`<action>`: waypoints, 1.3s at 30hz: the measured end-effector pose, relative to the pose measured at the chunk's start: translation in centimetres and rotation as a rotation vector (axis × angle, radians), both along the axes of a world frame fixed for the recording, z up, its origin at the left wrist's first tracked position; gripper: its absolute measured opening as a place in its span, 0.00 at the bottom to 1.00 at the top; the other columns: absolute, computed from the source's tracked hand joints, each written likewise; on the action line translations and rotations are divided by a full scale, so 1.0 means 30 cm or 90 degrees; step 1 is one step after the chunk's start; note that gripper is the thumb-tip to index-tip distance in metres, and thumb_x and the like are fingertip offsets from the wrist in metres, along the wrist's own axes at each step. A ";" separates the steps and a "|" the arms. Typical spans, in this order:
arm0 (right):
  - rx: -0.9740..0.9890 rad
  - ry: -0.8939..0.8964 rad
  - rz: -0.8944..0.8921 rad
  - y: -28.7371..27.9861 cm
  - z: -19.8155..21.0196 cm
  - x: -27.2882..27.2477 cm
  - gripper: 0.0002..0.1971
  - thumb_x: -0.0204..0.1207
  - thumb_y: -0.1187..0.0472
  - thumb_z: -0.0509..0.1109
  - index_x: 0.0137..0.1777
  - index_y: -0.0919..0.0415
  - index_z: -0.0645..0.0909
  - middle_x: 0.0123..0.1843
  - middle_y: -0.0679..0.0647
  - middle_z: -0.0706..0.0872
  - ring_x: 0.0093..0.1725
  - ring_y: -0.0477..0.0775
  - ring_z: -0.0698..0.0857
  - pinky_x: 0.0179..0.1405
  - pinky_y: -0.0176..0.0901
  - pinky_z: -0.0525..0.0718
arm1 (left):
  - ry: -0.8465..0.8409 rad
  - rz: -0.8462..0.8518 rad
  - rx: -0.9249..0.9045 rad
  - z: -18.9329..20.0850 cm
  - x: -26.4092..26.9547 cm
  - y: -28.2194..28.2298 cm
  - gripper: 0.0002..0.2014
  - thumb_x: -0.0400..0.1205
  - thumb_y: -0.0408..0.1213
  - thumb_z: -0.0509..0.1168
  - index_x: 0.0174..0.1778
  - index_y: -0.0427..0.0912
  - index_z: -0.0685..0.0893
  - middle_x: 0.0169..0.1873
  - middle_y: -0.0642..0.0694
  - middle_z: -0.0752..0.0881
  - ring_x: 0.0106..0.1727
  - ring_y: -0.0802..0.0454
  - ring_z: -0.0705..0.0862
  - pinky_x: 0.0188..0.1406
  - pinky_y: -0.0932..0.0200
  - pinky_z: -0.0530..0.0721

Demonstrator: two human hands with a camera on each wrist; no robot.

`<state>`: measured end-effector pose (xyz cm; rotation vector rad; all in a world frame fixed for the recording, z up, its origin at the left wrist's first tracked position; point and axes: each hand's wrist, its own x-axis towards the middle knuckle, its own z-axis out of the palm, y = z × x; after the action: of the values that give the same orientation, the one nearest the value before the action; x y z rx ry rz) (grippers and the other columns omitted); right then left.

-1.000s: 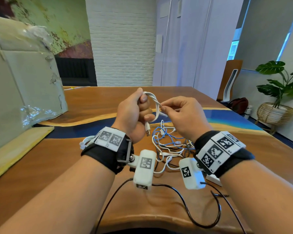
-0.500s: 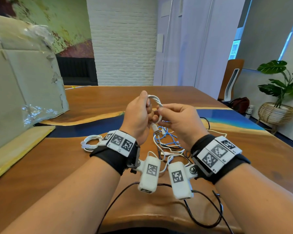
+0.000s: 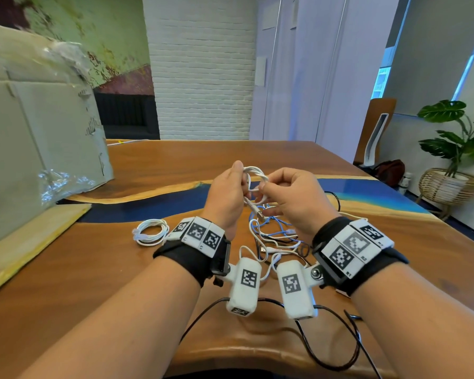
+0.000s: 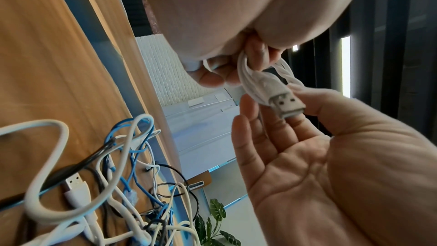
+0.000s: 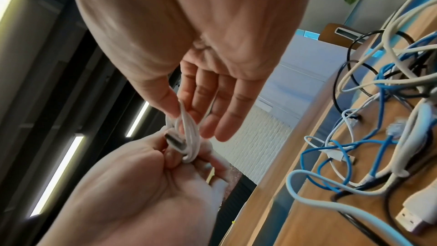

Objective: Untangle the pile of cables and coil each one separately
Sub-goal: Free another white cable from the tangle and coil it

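I hold a small white USB cable coil above the table between both hands. My left hand grips one side of the coil with curled fingers. My right hand pinches the coil's strands between thumb and forefinger, with its other fingers straight. The coil's USB plug sticks out toward my right palm. Under my hands, the tangled pile of white, blue and black cables lies on the table. A separate coiled white cable lies to the left.
The wooden table has a blue resin band across it. A large cardboard box stands at the left, on a flat cardboard sheet. A black wire loops near the front edge. A chair and plant stand beyond the right edge.
My right hand has moved left and closed in on my left hand. The loose end is now drawn in against the coil, with the plug hanging between my hands.
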<state>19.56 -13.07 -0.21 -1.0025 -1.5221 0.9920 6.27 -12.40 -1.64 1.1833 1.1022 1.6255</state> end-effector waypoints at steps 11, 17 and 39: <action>-0.096 0.113 0.110 0.016 0.005 0.002 0.15 0.84 0.68 0.70 0.69 0.61 0.80 0.35 0.51 0.86 0.32 0.46 0.84 0.41 0.45 0.82 | 0.083 0.012 0.019 0.006 0.010 -0.009 0.21 0.93 0.47 0.53 0.37 0.43 0.78 0.28 0.49 0.77 0.27 0.58 0.75 0.27 0.65 0.76; 0.065 -0.114 -0.008 0.017 0.000 0.038 0.12 0.72 0.69 0.82 0.54 0.62 0.87 0.46 0.59 0.95 0.45 0.57 0.94 0.52 0.56 0.93 | 0.138 0.060 0.091 0.012 0.012 -0.013 0.21 0.93 0.48 0.53 0.34 0.46 0.73 0.30 0.48 0.72 0.34 0.51 0.70 0.39 0.51 0.70; -0.151 -0.073 0.016 -0.004 0.024 0.084 0.08 0.77 0.68 0.79 0.48 0.71 0.84 0.32 0.61 0.89 0.24 0.51 0.84 0.17 0.38 0.78 | 0.412 0.198 0.226 0.012 -0.040 -0.014 0.21 0.92 0.51 0.55 0.36 0.46 0.77 0.27 0.50 0.78 0.30 0.49 0.76 0.33 0.41 0.80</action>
<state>22.10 -13.18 0.50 -1.2282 -1.5381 1.1691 5.07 -12.83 -1.26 1.9384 1.4893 1.7684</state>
